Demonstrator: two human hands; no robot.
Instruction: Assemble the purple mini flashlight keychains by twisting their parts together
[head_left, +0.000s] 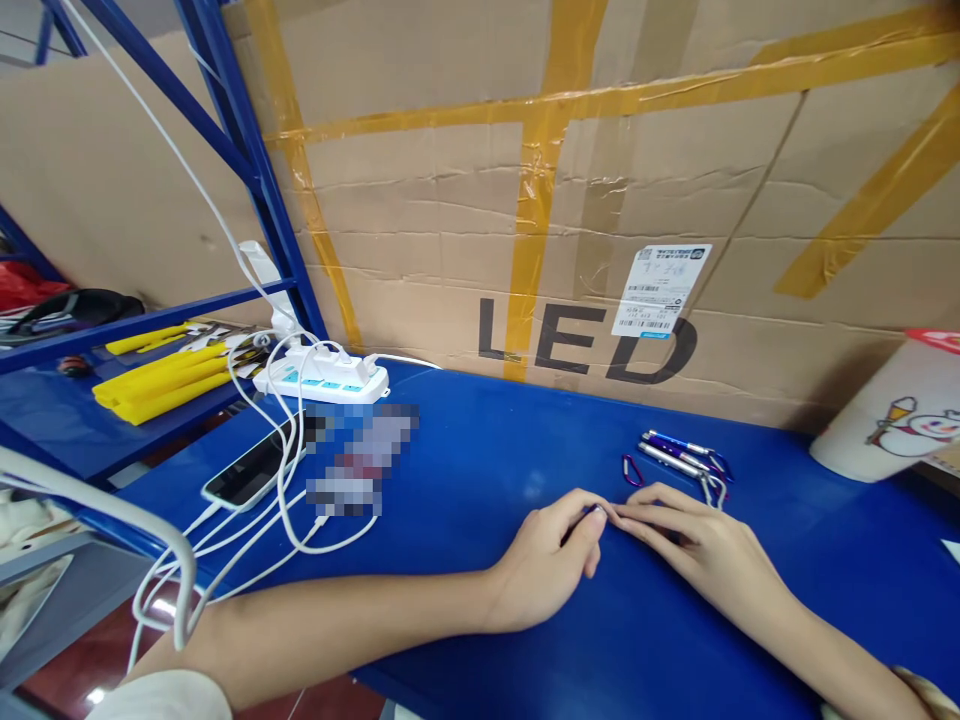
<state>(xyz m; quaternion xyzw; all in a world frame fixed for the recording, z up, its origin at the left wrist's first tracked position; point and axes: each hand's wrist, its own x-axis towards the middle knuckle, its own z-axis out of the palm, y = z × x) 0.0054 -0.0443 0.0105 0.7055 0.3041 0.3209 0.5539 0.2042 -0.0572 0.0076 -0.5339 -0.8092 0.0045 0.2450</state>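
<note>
The left hand (546, 562) has its thumb and forefinger together; from here I cannot tell whether something small is pinched between them. The right hand (705, 540) meets it with nearly straight fingers, tips touching; whether these grip anything, I also cannot tell. Just beyond the right hand, toward the far edge of the blue surface (465, 450), lie slim metallic tubes (670, 459) and, beside them, a purple clip (637, 468). The tubes seem light, stiff and rather slippery, best taken at mid-barrel. Behind stands a cardboard box (420, 230).
</note>
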